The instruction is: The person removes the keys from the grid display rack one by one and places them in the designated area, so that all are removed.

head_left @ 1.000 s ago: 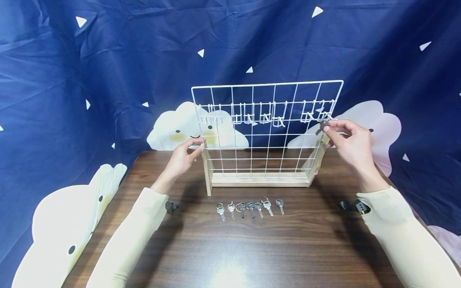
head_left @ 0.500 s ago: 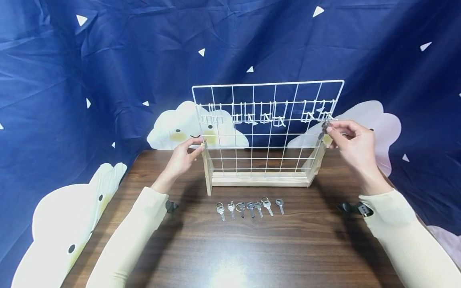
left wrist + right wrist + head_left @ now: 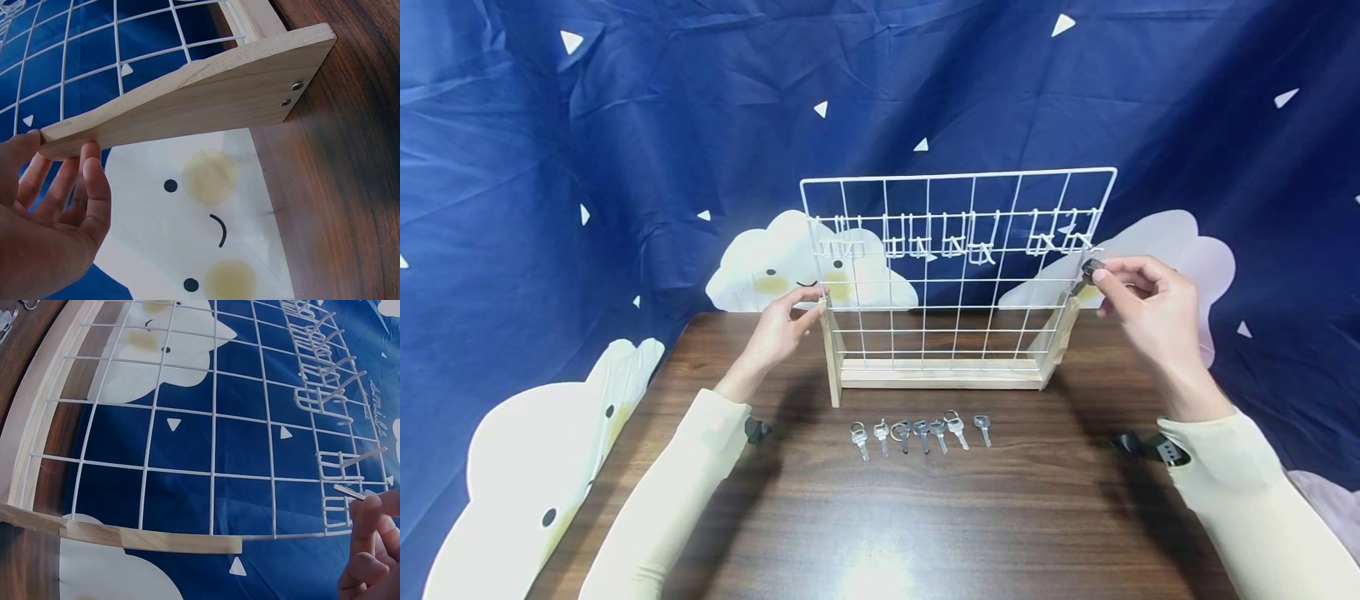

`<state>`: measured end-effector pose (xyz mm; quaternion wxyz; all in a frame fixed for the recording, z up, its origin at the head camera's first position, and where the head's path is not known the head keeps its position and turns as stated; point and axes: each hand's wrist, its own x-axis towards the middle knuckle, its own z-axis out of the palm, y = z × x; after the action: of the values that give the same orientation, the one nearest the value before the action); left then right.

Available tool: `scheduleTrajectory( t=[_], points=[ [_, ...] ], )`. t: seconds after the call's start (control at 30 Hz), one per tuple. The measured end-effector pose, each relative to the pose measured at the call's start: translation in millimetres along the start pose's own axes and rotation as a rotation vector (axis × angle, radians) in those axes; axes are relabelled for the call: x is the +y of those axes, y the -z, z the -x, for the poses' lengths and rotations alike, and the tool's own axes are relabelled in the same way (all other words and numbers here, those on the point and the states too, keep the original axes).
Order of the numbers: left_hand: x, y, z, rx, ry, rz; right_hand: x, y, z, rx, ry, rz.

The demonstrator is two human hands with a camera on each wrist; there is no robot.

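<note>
My left hand point(image 3: 782, 323) grips the upper end of the wooden side support point(image 3: 206, 94) of a white wire grid rack point(image 3: 958, 307). In the left wrist view its thumb lies at the front edge and the fingers curl against the outer side. On the right, my right hand point(image 3: 1153, 308) pinches a dark-headed key point(image 3: 1091, 271) between thumb and fingertips, shaft pointing down and left. The key is just below and right of the rightmost white hook point(image 3: 1077, 242). In the right wrist view, a metallic part of the key point(image 3: 347, 491) sticks out past the fingers.
More white hooks point(image 3: 953, 246) hang along the grid's upper part. Several keys point(image 3: 922, 435), some with rings, lie in a row on the brown wooden table point(image 3: 880, 508) before the rack. A blue curtain point(image 3: 880, 83) with white clouds stands behind.
My right hand has drawn the key to the right and slightly down, away from the rightmost hook. The left hand has stayed on the side support.
</note>
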<state>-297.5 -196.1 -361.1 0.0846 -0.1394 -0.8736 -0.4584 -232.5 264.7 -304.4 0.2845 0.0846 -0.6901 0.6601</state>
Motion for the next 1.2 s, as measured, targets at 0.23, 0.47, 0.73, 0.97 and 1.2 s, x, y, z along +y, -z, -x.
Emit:
scheduleTrajectory(
  t=[0.23, 0.47, 0.73, 0.97, 1.2],
  points=[
    [0.3, 0.3, 0.0, -0.001, -0.005, 0.012, -7.4, 2.4, 5.2, 0.031, 0.031, 0.066],
    [-0.4, 0.4, -0.5, 0.000, -0.010, 0.004, -12.6, 4.5, 9.7, 0.050, 0.032, 0.027],
    [-1.6, 0.2, -0.9, 0.004, -0.011, -0.002, -15.2, 5.3, 14.0, 0.031, 0.041, -0.026],
    [-1.9, -0.1, -1.3, 0.000, -0.008, 0.013, -13.3, 4.6, 17.0, 0.015, 0.046, 0.028],
    [-1.5, -0.1, -1.0, 0.003, -0.012, 0.001, -9.5, 6.1, 20.6, -0.068, -0.005, 0.065]
  ],
)
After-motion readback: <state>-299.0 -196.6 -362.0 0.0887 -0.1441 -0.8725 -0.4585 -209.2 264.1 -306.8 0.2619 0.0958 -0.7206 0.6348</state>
